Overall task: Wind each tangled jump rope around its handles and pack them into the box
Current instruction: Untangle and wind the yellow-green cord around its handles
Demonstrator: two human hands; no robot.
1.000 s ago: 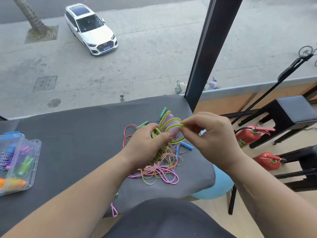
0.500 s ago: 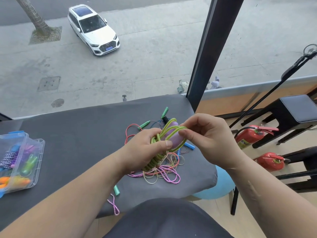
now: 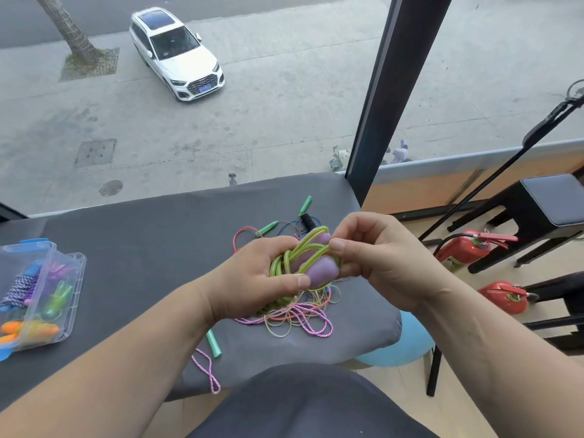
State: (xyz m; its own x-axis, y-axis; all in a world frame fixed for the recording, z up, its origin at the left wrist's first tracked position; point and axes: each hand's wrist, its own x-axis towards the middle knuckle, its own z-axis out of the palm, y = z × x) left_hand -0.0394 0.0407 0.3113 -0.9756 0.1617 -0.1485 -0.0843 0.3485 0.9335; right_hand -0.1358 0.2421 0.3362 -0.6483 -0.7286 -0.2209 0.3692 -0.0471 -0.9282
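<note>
My left hand (image 3: 252, 279) grips a pair of purple handles (image 3: 319, 270) with a green rope (image 3: 303, 251) wound around them, held above the grey table (image 3: 142, 248). My right hand (image 3: 379, 260) pinches a loop of that green rope at the handles' top end. Under my hands lies a tangle of pink, yellow and orange ropes (image 3: 294, 317). Green handles (image 3: 268, 228) and a black handle (image 3: 308, 220) lie beyond it. A clear plastic box (image 3: 68, 298) at the left holds several wound ropes.
A loose green handle (image 3: 213, 343) and a pink rope end (image 3: 207, 371) lie near the table's front edge. Two red fire extinguishers (image 3: 464, 249) and black stools (image 3: 543, 210) stand on the floor at the right. A dark window post (image 3: 379, 99) rises behind the table.
My hands and the bundle have dropped slightly toward the table. My right hand has drawn the green loop down across the purple handles, tightening the wrap.
</note>
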